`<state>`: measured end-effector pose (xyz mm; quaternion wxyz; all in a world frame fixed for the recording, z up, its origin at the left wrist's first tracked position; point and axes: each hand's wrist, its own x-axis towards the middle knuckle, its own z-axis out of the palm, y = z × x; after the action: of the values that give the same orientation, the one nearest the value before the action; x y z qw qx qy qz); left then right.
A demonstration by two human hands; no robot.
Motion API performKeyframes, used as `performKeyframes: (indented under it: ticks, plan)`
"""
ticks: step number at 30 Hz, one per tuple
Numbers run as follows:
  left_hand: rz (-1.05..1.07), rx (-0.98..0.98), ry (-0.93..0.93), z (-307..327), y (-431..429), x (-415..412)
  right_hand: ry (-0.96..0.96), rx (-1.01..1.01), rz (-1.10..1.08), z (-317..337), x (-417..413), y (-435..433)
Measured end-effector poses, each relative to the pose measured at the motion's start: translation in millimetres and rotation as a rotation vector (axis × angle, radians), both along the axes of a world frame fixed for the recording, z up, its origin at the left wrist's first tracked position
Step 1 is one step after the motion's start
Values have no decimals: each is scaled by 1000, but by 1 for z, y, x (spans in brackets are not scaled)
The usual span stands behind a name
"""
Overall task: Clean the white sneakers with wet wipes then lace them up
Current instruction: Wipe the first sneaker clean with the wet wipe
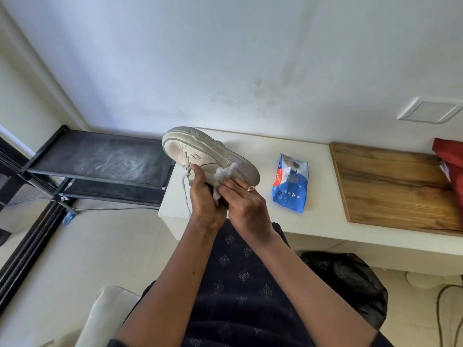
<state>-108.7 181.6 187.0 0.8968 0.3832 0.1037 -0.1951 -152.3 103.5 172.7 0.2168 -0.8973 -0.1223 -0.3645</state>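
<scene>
The sneaker (210, 152) is held up in the air, above the left end of the white table (323, 214), tilted on its side with the sole turned away toward the wall and the toe to the upper left; its lace (186, 189) hangs loose down past the left wrist. The left hand (204, 196) grips the sneaker from below, fingers closed around its upper near the lace holes; the right hand (244, 199) — it wears a ring (250, 188) — presses a crumpled white wipe (223, 176) against the side of the sneaker near the heel, fingers closed on the wipe. On the table, just to the right of the hands, lies a blue wipes pack (290, 184); further right is a wood board (395, 186); a black rack (100, 161) stands to the left of the table — a black bag (350, 284) is on the floor below it.
</scene>
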Motion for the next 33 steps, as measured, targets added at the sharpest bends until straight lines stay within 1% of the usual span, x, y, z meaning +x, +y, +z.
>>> performKeyframes:
  ticks: [3,7,9,11,15,21,25,28,30,31,33]
  plan:
    - [-38,21,-58,-2,-1,-5,25,10,-22,11,12,12]
    - [-22,-31,-53,5,0,-5,26,-49,-19,9,8,13]
    - [42,-103,-21,5,5,2,33,-50,-53,2,-1,6]
    - [105,-152,-13,6,7,7,67,-6,-109,-2,-6,2]
    - [149,-175,-46,6,8,8,168,55,-152,4,-4,12]
    - [101,-82,39,5,7,-1,225,-7,-236,27,18,25]
    - [168,-36,69,2,7,5,245,24,-241,29,20,20]
    - [218,-49,83,5,10,7,237,48,-221,22,6,12]
    - [229,-112,59,14,13,7,301,122,-230,16,-3,4]
    - [244,-139,53,19,15,7,369,188,-243,14,-6,0]
    - [274,-172,63,26,17,8,476,392,-271,16,-11,-7]
